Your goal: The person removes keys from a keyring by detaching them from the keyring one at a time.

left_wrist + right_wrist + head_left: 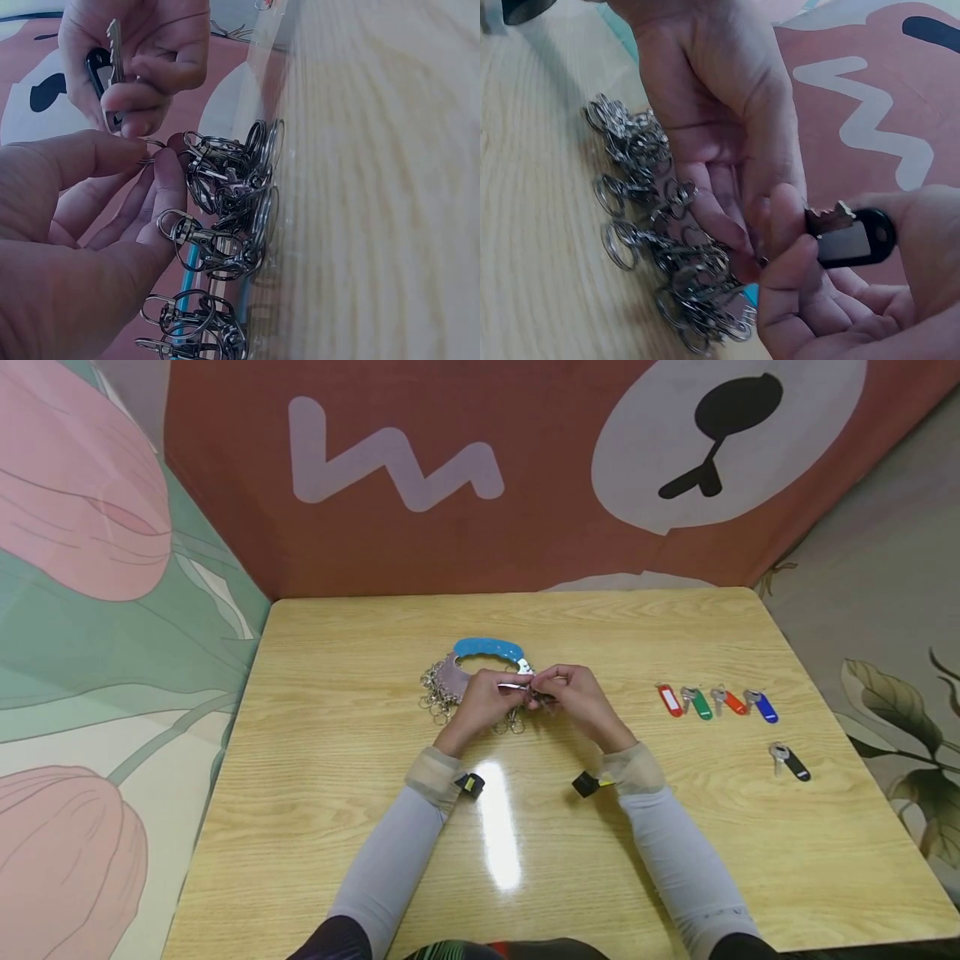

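Note:
Over a large ring-shaped key holder with a blue handle (487, 648), both hands meet near its right end. Many metal swivel clasps with split rings (232, 176) hang from the holder. My left hand (483, 697) pinches one split ring (153, 144) between thumb and finger. My right hand (583, 700) holds a silver key (115, 56) with a black key tag (880, 237), close to the left fingertips. Fingers partly hide the key and tag, and whether the key's ring touches the split ring cannot be made out.
Right of the hands lie a red tag (670, 700), a green tag (702, 704), an orange-red tag (735, 702) and a blue tag (766, 708), most with keys. Nearer me is another black tag (799, 767) with a key. A patterned cloth wall (450, 552) stands behind the table.

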`<state>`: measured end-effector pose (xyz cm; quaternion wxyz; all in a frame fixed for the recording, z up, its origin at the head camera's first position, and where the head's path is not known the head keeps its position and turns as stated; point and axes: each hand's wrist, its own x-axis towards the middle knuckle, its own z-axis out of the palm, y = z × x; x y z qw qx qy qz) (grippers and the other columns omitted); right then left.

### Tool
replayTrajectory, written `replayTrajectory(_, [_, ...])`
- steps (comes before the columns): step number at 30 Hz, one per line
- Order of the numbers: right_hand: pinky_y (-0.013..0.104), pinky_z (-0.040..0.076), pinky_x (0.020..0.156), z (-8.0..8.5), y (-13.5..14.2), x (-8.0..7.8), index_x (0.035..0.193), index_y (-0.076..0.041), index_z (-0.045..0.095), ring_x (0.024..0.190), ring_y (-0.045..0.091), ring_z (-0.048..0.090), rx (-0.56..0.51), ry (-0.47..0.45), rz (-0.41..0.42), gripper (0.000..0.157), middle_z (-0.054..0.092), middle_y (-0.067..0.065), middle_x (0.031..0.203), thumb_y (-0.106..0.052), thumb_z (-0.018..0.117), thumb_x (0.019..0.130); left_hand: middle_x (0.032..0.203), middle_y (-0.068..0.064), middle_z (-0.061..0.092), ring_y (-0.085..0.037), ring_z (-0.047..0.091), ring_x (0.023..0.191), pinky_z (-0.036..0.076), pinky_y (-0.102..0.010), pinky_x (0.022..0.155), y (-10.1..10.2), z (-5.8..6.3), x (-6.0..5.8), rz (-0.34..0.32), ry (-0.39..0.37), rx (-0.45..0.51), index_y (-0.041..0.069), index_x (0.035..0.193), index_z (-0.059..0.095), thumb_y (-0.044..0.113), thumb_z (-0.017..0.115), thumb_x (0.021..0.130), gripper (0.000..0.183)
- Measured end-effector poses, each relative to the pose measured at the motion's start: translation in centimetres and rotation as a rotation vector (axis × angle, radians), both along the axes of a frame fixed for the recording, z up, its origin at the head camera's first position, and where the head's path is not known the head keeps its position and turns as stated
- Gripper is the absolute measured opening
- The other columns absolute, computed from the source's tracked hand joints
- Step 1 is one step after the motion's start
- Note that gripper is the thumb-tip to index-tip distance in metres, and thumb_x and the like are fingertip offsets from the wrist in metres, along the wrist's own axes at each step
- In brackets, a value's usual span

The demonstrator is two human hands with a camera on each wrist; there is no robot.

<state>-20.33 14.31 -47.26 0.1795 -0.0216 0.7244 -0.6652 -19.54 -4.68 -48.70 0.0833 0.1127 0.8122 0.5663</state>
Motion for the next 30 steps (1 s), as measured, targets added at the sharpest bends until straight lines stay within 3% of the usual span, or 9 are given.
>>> replayTrajectory(5, [0.022, 0.049, 0.057, 0.4, 0.4, 0.0, 0.110, 0.016, 0.068, 0.072, 0.013, 0.072, 0.081, 0.099, 0.075, 0.021, 0.078, 0.007, 0.085, -0.003, 0.065, 0.102, 0.124, -0.015, 0.076, -0.025, 0.078, 0.101, 0.061, -0.023, 0.084, 0.0, 0.1, 0.1, -0.019, 0.011, -0.016, 0.005, 0.123, 0.078, 0.004, 0.076, 0.094, 0.029])
replayTrajectory(11, [0.022, 0.055, 0.065, 1.0, 0.6, 0.3, 0.106, 0.004, 0.076, 0.081, 0.020, 0.076, 0.306, 0.231, 0.111, 0.015, 0.079, 0.016, 0.094, -0.008, 0.072, 0.098, 0.123, -0.015, 0.076, -0.028, 0.077, 0.105, 0.061, -0.026, 0.089, 0.0, 0.1, 0.0, -0.039, 0.006, -0.007, 0.004, 0.123, 0.078, 0.008, 0.077, 0.096, 0.027])
replayTrajectory(17, [0.033, 0.061, 0.081, 1.3, 0.7, 0.5, 0.103, -0.003, 0.079, 0.091, 0.024, 0.077, 0.506, 0.428, 0.168, 0.018, 0.080, 0.011, 0.100, -0.018, 0.082, 0.094, 0.123, -0.014, 0.077, -0.028, 0.076, 0.104, 0.060, -0.024, 0.088, 0.0, -0.2, -0.1, -0.044, 0.019, -0.019, 0.006, 0.122, 0.079, 0.011, 0.079, 0.096, 0.026])
replayTrajectory(24, [0.039, 0.065, 0.077, 1.3, 0.7, 0.6, 0.098, -0.004, 0.080, 0.085, 0.023, 0.078, 0.580, 0.589, 0.235, 0.009, 0.080, 0.010, 0.094, -0.011, 0.083, 0.092, 0.122, -0.012, 0.077, -0.021, 0.074, 0.098, 0.060, -0.025, 0.082, -0.1, -0.1, 0.0, -0.015, -0.012, -0.044, 0.009, 0.121, 0.079, 0.009, 0.076, 0.096, 0.025])
replayTrajectory(30, [0.040, 0.064, 0.072, 1.3, 0.8, 0.7, 0.089, -0.007, 0.079, 0.079, 0.021, 0.076, 0.598, 0.647, 0.215, 0.009, 0.080, 0.007, 0.086, -0.013, 0.084, 0.092, 0.123, -0.011, 0.077, -0.022, 0.076, 0.102, 0.061, -0.026, 0.086, -0.1, -0.1, 0.0, -0.020, -0.021, -0.025, 0.009, 0.119, 0.080, 0.013, 0.079, 0.096, 0.024])
